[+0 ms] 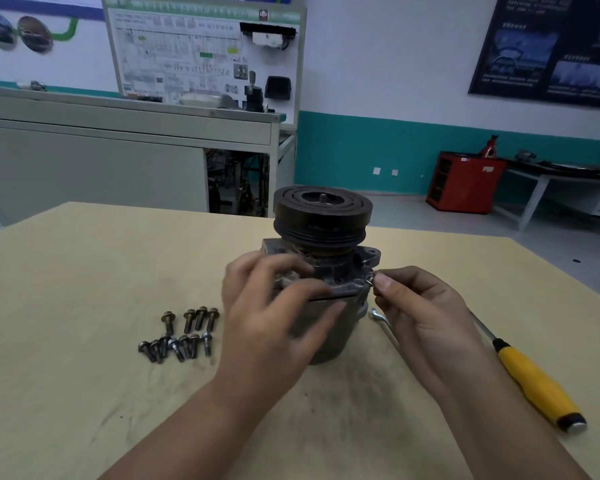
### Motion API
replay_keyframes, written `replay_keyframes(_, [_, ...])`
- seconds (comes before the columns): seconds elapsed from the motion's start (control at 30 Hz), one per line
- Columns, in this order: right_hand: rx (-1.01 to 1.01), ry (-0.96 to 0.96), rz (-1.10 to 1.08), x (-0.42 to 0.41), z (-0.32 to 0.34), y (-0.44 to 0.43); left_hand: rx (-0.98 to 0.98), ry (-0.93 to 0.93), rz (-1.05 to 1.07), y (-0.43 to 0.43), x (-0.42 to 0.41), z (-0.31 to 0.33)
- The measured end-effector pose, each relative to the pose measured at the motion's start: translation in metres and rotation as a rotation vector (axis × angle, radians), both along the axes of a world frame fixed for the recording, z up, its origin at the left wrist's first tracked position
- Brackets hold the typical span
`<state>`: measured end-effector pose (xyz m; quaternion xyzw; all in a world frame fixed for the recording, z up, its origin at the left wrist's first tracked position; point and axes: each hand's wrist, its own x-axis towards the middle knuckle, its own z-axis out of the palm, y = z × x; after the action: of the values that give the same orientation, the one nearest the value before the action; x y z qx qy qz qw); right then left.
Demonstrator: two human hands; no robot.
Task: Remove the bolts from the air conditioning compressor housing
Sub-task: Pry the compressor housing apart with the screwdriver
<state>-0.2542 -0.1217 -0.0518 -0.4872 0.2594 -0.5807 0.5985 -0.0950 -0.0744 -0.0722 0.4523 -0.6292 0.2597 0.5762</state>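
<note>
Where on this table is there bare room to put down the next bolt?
Bare table left of the loose bolts, and beyond them up to the compressor. Also the near strip between the forearms. Crowded right of the compressor: right hand pinching a bolt, wrench, screwdriver.

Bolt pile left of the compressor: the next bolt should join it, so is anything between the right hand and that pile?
Yes. The right hand pinches a small bolt at the compressor's right edge; the compressor and the left hand gripping it stand between it and the bolt pile. Lifting over them seems simplest.
</note>
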Motion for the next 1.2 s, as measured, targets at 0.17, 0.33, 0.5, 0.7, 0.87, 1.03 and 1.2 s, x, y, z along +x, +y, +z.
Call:
replay_keyframes(0.17, [-0.067,0.073,0.037,0.006,-0.001,0.006,0.160,0.051,-0.101,0.005,-0.014,0.000])
replay_keyframes(0.33, [-0.094,0.070,0.057,0.010,-0.003,0.010,0.179,0.041,-0.154,0.009,-0.014,0.001])
replay_keyframes(0.5, [-0.114,0.057,0.057,0.011,-0.002,0.011,0.217,0.017,-0.125,0.013,-0.018,0.005])
replay_keyframes(0.7, [-0.134,0.128,0.082,0.017,-0.007,0.017,0.227,-0.080,0.004,0.019,-0.013,0.007])
replay_keyframes(0.87, [-0.173,0.224,0.126,0.019,-0.011,0.018,0.370,0.002,0.093,0.035,0.017,0.003])
replay_keyframes(1.03, [-0.144,0.216,0.091,0.013,-0.013,0.008,0.608,0.506,0.186,0.053,0.085,-0.003])
replay_keyframes(1.2, [-0.128,0.194,0.085,0.013,-0.015,0.007,0.817,0.556,0.452,0.062,0.139,-0.019])
